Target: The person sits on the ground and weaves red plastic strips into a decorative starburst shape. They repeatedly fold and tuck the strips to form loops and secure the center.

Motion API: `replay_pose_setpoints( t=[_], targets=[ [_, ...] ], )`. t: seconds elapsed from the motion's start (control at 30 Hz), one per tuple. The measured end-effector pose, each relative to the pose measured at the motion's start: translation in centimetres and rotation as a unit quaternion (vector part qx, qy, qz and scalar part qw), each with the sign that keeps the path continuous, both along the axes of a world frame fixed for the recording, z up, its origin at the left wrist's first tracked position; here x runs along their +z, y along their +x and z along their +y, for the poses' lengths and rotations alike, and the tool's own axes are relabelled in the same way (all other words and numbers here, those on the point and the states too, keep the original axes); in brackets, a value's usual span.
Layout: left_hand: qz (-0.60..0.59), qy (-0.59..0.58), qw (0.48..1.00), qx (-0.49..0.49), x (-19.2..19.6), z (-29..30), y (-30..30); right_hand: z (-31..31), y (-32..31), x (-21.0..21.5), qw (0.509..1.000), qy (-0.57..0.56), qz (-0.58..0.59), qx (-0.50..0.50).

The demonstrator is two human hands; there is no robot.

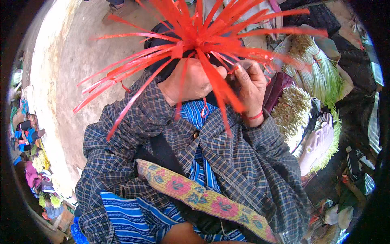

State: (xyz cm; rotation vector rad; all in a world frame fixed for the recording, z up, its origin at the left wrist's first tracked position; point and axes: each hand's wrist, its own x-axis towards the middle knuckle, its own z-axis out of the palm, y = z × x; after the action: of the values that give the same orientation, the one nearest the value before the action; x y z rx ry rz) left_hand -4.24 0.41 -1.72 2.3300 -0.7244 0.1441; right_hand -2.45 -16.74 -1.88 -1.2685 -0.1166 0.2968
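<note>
Over a pale concrete floor (61,73), your left hand (191,81) and right hand (252,85) both pinch red plastic strips (195,36) at twelve o'clock, none yet tied off, with bundled green stalks (321,77) beyond at two o'clock.

Both forearms raised from lower frame, bent upward, checked sleeves to the wrists. Left hand (189,83) closed in a loose fist, back toward camera. Right hand (251,87) just beside it, fingers curled inward, pinching; red band on right wrist.
</note>
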Motion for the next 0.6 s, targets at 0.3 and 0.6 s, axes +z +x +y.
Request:
replay_pose_setpoints(
  t=[0.3,0.6],
  targets=[
    [-0.094,-0.128,0.987,-0.011,2.2,2.0,-0.9,-2.3,1.4,5.1,0.968,-0.092,-0.198,0.126],
    [-0.038,-0.123,0.991,-0.039,3.7,1.6,-3.2,1.5,-0.1,5.9,0.98,-0.043,-0.184,0.064]
  ],
)
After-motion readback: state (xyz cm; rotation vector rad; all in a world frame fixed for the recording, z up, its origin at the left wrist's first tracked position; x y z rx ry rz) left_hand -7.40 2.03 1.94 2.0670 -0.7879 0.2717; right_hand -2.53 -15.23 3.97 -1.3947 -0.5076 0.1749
